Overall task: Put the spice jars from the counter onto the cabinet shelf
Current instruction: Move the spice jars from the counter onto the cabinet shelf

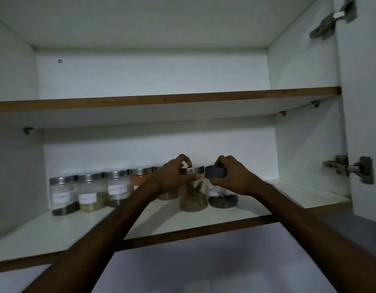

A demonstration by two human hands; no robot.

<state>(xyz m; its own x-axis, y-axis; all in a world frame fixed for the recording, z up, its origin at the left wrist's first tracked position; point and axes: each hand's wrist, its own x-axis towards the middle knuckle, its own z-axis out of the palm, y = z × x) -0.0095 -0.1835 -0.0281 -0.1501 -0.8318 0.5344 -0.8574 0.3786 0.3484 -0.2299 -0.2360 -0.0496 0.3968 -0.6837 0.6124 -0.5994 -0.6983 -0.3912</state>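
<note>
- Your left hand [172, 178] grips the steel-lid jar [192, 200] by its lid, and your right hand [233, 178] grips the blue-lid jar [223, 200] the same way.
- Both jars look set down on the shelf [56, 233], side by side.
- Jar row [90, 191] already sits on the left, so you look nearly done. The counter is out of view, so can't tell what's left.

Clear jars upright on shelf [204, 218], in a row near back wall. Steel lids, white labels: dark jar [63, 197], green jar [91, 195], third jar [117, 189], orange jar [140, 178]. Brown jar [192, 199] forward of row, left hand [172, 176] gripping steel lid. Blue-lid jar [223, 199] just beside it, dark contents, right hand [233, 176] gripping lid.
</note>
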